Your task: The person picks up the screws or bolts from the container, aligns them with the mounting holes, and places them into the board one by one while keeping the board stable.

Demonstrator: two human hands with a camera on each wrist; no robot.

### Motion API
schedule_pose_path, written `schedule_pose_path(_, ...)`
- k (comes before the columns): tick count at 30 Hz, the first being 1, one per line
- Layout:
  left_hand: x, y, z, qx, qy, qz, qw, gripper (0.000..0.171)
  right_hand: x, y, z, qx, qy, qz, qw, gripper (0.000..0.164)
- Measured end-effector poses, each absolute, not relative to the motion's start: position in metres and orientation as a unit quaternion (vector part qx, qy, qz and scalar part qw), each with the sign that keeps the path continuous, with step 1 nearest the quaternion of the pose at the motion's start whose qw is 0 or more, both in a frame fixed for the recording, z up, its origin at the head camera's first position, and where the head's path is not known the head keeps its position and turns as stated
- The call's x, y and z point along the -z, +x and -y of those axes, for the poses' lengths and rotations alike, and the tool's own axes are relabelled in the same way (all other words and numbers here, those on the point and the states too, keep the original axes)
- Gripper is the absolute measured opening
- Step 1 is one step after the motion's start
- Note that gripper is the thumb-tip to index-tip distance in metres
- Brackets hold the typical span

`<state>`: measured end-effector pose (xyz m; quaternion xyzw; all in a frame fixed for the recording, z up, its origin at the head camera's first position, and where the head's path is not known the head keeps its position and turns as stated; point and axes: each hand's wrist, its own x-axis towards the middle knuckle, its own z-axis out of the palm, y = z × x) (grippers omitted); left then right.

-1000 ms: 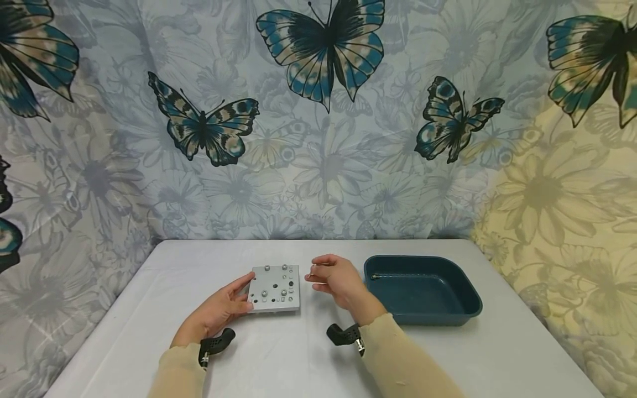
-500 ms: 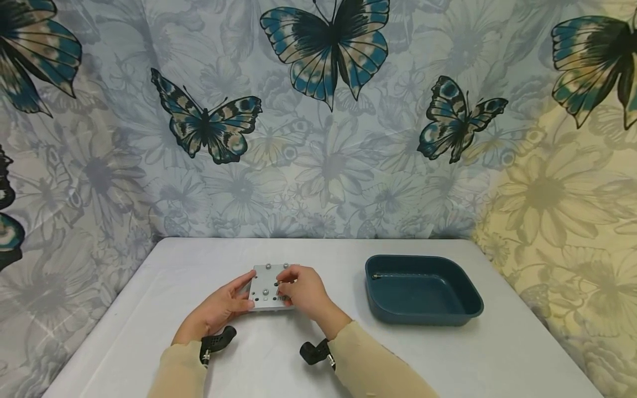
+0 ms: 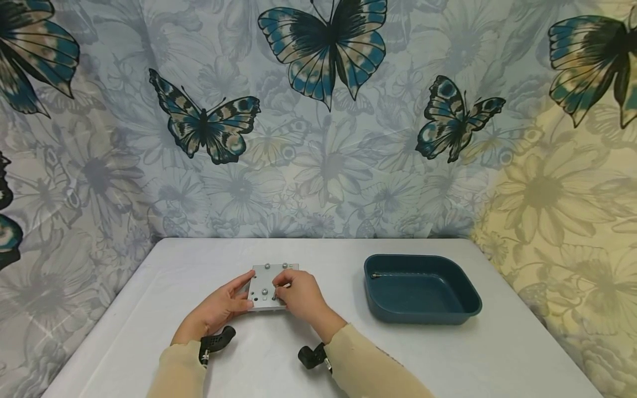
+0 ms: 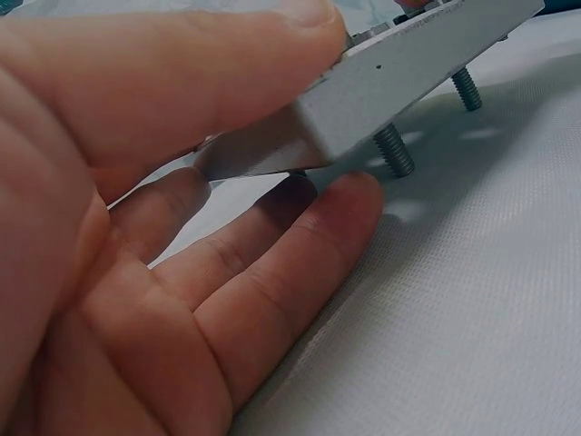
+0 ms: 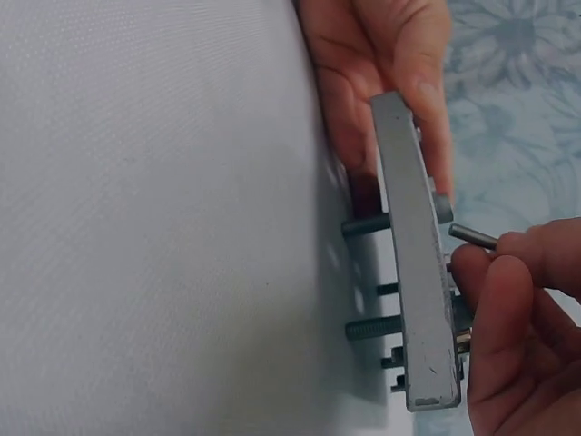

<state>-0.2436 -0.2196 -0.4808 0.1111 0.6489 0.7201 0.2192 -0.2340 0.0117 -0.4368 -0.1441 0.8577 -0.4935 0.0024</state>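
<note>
A silver metal plate [image 3: 259, 280] with holes and screws is held at its left edge by my left hand [image 3: 216, 311]. In the left wrist view the thumb lies on the plate's upper edge, with the fingers [image 4: 300, 263] below it. Threaded screw ends [image 4: 394, 150] stick out under the plate. My right hand [image 3: 302, 297] is over the plate's right half and pinches a small smooth metal pin [image 5: 472, 237] between thumb and finger. The pin's free end points at the plate's top face, close to a screw head [image 5: 442, 208].
A dark teal tray [image 3: 423, 318] stands to the right on the white table [image 3: 239, 365]. One small brass-coloured piece [image 3: 376, 275] lies inside at its left. A butterfly-patterned cloth [image 3: 328, 166] hangs behind the table.
My right hand has moved left with the pin, from beside the plate to over it, then slightly further left. The left hand keeps its hold on the plate.
</note>
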Motion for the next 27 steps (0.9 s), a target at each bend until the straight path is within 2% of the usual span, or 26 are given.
schedule_pose_path(17, 0.4822, -0.2423, 0.2189, -0.726, 0.121, -0.642, 0.217, 0.092, 0.4391, -0.2287, -0.0077, 0.374, -0.193, -0.903, -0.088, 0.009)
schedule_pose_path(27, 0.4815, -0.2426, 0.2195, -0.726, 0.128, -0.639, 0.22, 0.092, 0.4363, -0.2278, -0.0103, 0.374, -0.191, -0.905, -0.064, 0.011)
